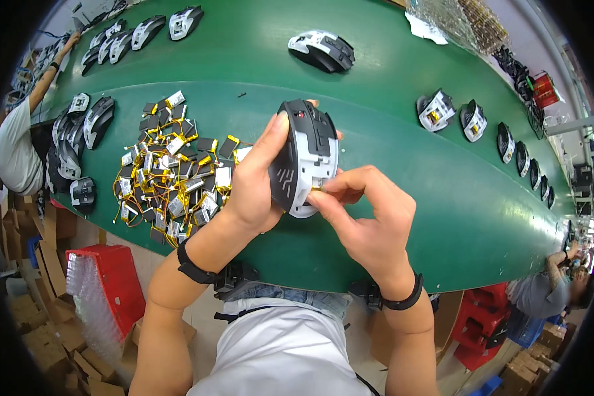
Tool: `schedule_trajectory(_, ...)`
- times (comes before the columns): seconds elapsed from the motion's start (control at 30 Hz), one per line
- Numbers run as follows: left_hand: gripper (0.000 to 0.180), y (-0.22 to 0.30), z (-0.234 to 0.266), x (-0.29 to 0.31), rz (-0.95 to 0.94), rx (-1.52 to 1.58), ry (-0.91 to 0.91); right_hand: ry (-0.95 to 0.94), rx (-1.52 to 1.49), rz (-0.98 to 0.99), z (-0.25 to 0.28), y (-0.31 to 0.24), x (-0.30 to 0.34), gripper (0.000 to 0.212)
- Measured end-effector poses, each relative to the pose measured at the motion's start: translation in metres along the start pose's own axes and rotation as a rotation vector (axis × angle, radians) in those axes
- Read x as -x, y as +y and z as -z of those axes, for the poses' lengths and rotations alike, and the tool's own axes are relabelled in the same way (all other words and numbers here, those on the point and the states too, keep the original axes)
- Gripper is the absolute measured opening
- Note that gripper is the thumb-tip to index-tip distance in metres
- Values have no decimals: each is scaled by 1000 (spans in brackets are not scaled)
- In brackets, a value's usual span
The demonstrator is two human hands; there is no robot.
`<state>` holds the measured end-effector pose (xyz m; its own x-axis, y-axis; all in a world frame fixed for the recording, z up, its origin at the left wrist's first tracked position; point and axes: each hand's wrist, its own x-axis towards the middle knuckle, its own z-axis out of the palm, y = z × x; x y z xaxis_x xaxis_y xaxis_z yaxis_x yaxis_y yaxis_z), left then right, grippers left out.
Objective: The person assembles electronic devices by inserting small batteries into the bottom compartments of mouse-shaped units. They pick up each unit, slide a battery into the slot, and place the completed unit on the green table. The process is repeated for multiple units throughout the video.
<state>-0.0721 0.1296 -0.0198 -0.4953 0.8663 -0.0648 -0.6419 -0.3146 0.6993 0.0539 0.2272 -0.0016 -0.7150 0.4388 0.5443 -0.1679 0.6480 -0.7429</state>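
Observation:
My left hand [254, 175] is wrapped around a black and white computer mouse [305, 155], held tilted above the green table. Its shell has a small opening towards the end closest to me. Thumb and fingers of my right hand [373, 214] pinch together at that opening. A bit of yellow shows by the fingertips; they mostly cover what they hold. To the left of the mouse, a heap of small flat batteries [177, 146] with yellow tape, thin wires and white plugs lies on the table.
More mice stand at the far left [148, 32], the left edge [98, 122], the back [321, 51], and along the right [435, 110]. A co-worker's arm [46, 76] reaches in at left; another person [548, 290] sits far right. Red crates [105, 287] and cardboard boxes stand below.

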Motion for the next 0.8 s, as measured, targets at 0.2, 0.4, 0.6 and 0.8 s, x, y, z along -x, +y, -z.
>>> schedule_trajectory(0.2,51,3,1,-1,-15,2,58,-28,15,123,-6,14,3,25)
schedule_trajectory(0.4,49,7,13,-4,46,171,63,-115,176,298,2,5,-3,22)
schedule_trajectory(0.6,49,-1,3,-1,27,103,124,55,110,211,-11,1,5,22)
schedule_trajectory(0.8,49,-4,9,-1,52,251,134,176,194,375,-28,16,6,22)
